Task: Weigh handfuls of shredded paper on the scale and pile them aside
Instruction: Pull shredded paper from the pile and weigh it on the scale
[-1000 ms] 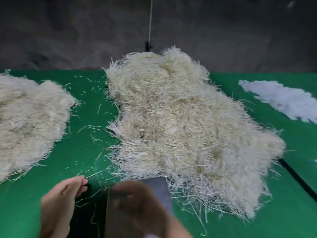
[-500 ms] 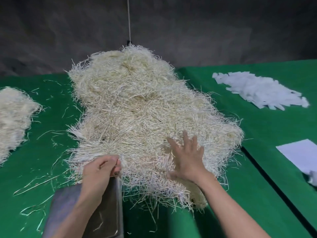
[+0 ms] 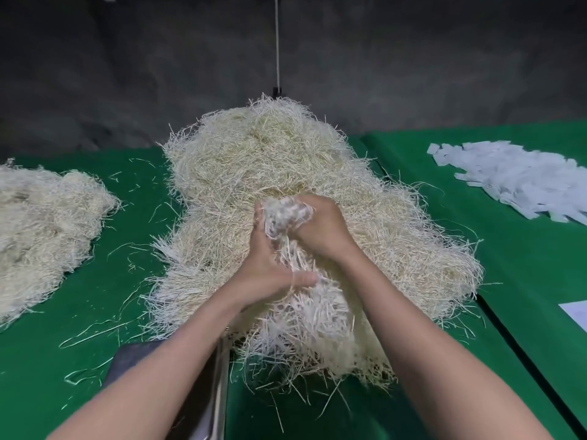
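Two-handed grip (forearms converging) around a shredded-paper clump

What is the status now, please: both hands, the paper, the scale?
Left hand and right hand both shut on a handful from the big pile. Scale pan bare, partly under left forearm. Nothing blocking.
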